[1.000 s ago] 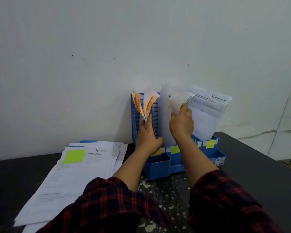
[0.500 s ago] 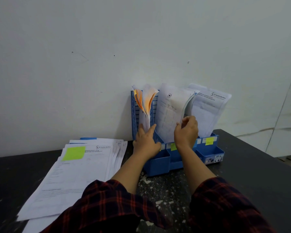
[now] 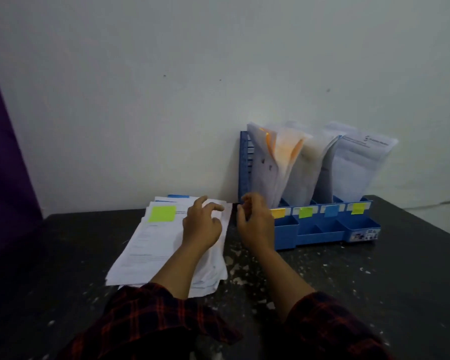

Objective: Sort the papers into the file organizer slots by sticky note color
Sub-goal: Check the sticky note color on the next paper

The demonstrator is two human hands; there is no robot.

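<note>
Head view: left hand (image 3: pixel 202 224) palm-down over paper stack (image 3: pixel 151 245), fingers spread and loose, gripping nothing. Right hand (image 3: pixel 256 222) hovers at the stack's right edge, fingers curled, empty. Stack lies flat on the dark table (image 3: pixel 374 281); green sticky note (image 3: pixel 162 213) on the top sheet. Blue file organizer (image 3: pixel 322 227) against the wall holds upright papers; slot tabs yellow, green, blue, yellow. Print too blurred to read.

Dim, bluish, soft picture; motion blur smears everything, corners darkest.
</note>
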